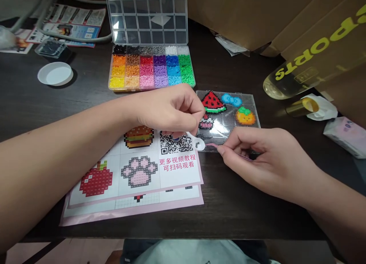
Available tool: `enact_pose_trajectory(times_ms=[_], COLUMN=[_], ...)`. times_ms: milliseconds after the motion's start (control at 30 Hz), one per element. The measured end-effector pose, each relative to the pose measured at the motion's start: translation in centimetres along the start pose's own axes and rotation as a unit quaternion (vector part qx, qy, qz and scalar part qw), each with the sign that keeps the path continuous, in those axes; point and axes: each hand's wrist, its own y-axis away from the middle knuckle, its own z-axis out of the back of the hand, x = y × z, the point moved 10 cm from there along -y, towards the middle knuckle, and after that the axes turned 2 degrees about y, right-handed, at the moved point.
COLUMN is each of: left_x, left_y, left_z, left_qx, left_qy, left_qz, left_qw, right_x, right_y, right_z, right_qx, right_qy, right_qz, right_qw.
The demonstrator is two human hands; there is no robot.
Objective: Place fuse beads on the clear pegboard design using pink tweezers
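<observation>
My left hand (171, 109) is closed in a pinch over the left edge of a clear pegboard (251, 103), holding a small white scoop-like piece (198, 144). My right hand (265, 161) is closed on thin pink tweezers (213, 145), whose tip points at that white piece. On the pegboard sit bead designs: a watermelon slice (213, 102), a blue bow (231, 100), an orange fruit (245, 116) and a partly hidden cupcake (206, 123). Pattern sheets (137, 172) with a burger, paw and apple lie under my left forearm.
An open bead box (151, 67) with colour-sorted beads stands behind, its clear lid (147, 16) raised. A white round lid (55, 73) lies at the left. Cardboard boxes (314, 35), a clear bottle (286, 82), a tissue pack (345, 136) and leaflets (71, 23) ring the dark table.
</observation>
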Motion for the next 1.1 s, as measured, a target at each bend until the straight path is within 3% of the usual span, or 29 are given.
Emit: enact_pose_trajectory(times_ms=[400, 633, 1100], left_x=[-0.1, -0.1, -0.2], left_y=[0.0, 0.0, 0.1], left_z=[-0.3, -0.3, -0.5], left_qx=[0.013, 0.007, 0.003], left_qy=[-0.013, -0.008, -0.048], left_qz=[-0.001, -0.012, -0.014], left_qw=[1.0, 1.0, 0.999], right_x=[0.1, 1.0, 1.0], right_y=[0.2, 0.6, 1.1], right_z=[0.3, 1.8, 1.8], right_qx=[-0.015, -0.078, -0.087], right_qy=[-0.005, -0.001, 0.015], right_qz=[0.008, 0.031, 0.047], right_qw=[1.0, 0.996, 0.995])
